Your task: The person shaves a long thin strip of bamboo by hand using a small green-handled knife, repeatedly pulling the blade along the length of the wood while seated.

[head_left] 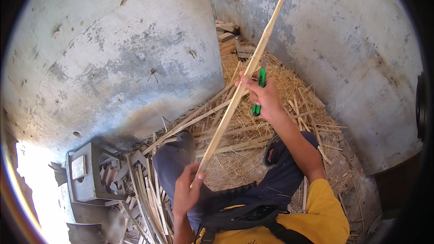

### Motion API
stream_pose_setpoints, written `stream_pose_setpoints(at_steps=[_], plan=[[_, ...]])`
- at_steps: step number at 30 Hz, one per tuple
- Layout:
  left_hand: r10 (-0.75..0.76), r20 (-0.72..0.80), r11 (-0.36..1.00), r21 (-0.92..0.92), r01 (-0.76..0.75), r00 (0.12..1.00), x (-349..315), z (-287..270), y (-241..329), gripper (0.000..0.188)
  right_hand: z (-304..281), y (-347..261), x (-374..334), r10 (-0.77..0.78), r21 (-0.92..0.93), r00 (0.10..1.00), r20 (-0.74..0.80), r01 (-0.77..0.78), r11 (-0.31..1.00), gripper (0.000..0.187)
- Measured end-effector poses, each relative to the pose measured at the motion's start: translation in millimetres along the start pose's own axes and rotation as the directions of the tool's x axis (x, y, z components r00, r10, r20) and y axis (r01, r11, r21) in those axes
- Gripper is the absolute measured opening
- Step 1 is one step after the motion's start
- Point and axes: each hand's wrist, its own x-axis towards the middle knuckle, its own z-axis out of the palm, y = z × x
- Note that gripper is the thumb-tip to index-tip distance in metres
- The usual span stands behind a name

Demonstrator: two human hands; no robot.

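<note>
Shavings [294,81] and strips [239,147] litter the floor [228,166] below our stick [224,126], which our left hand [186,190] grips low and our right hand [264,94] midway, along with a green cutter [262,77]. Beyond the stick rise stained walls [135,40].

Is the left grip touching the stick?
Touching. The head view shows the left grip with thumb and fingers around the stick near its lower end.

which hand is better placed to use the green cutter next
The right hand, probably: it holds the green cutter while pinching the stick, whereas the left hand grips only the stick's lower end.
</note>
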Motion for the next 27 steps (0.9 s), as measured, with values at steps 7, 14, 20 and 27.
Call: stream_pose_setpoints(at_steps=[7,14,20,27], plan=[[-0.054,-0.003,0.999,0.001,0.054,0.999,31.7,20.6,5.6,0.024,-12.2,1.1,2.1,-0.044,-0.310,0.997,0.056,0.059,0.949,0.027],[-0.178,-0.081,0.942,-0.303,0.146,0.981,33.9,23.2,3.3,0.025,-49.3,-6.5,11.9,-0.270,-0.666,0.963,0.001,0.202,0.718,0.031],[-0.139,-0.100,0.971,-0.207,0.116,0.985,40.7,17.0,14.4,0.017,-75.1,2.2,3.9,-0.312,-0.985,0.940,0.136,0.162,0.060,0.038],[-0.091,-0.089,0.967,-0.247,0.067,0.992,53.9,23.3,24.0,0.024,-18.4,9.6,-22.2,-0.111,-0.534,0.953,0.283,0.253,0.807,0.037]])
